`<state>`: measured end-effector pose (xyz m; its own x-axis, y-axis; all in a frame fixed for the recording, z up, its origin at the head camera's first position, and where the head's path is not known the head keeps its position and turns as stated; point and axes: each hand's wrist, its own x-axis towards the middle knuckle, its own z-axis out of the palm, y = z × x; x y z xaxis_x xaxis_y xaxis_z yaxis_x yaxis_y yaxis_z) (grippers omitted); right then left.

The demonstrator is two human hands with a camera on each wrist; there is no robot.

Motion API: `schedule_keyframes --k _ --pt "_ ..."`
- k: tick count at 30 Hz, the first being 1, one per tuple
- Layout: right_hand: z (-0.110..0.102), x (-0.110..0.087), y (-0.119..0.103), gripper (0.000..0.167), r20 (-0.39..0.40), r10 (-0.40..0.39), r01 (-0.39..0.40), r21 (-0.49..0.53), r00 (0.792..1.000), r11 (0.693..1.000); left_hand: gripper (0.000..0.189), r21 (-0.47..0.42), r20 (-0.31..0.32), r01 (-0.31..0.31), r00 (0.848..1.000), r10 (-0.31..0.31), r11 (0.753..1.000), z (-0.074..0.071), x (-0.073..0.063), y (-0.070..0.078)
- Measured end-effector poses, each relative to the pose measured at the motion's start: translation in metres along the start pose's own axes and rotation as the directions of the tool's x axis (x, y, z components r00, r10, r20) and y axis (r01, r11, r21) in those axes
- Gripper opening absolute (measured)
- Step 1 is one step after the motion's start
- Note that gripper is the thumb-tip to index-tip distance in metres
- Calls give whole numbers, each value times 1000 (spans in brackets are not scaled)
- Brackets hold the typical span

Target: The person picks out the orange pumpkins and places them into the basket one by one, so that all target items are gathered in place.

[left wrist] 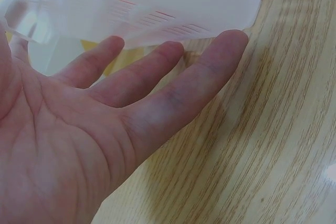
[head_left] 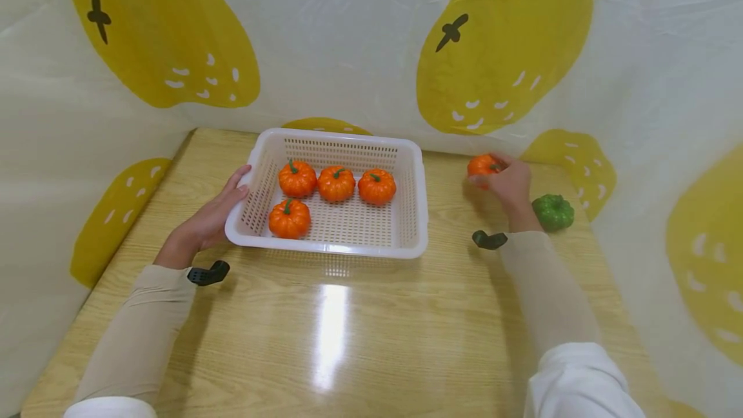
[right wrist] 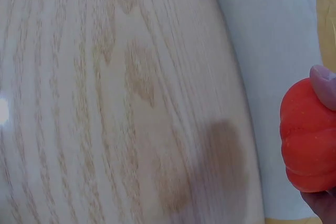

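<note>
Over the back right of the table, my right hand (head_left: 512, 184) pinches a small orange pumpkin (head_left: 483, 169) between thumb and fingers. In the right wrist view that pumpkin (right wrist: 308, 137) is at the right edge, with a fingertip on its top. My left hand (head_left: 217, 211) is at the left side of a white plastic basket (head_left: 326, 247). The left wrist view shows its fingers (left wrist: 173, 90) straight and spread against the basket's lower wall. Several orange pumpkins (head_left: 336, 184) sit in the basket, most in its back and left parts.
A green pumpkin-shaped piece (head_left: 553, 212) lies beside my right wrist, near the table's right edge. The wooden table (head_left: 383, 340) meets a white sheet with yellow fruit prints (head_left: 336, 37) at the back and sides.
</note>
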<state>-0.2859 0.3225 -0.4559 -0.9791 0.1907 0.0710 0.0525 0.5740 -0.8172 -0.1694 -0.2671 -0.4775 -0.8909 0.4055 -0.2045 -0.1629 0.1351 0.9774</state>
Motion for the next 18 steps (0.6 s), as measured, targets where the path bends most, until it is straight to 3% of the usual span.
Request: schedule_keyframes --k 18 --pt "7 -11 -47 74 78 -73 65 94 994 993 59 4 -7 8 1000 -8 1000 -1 1 1"
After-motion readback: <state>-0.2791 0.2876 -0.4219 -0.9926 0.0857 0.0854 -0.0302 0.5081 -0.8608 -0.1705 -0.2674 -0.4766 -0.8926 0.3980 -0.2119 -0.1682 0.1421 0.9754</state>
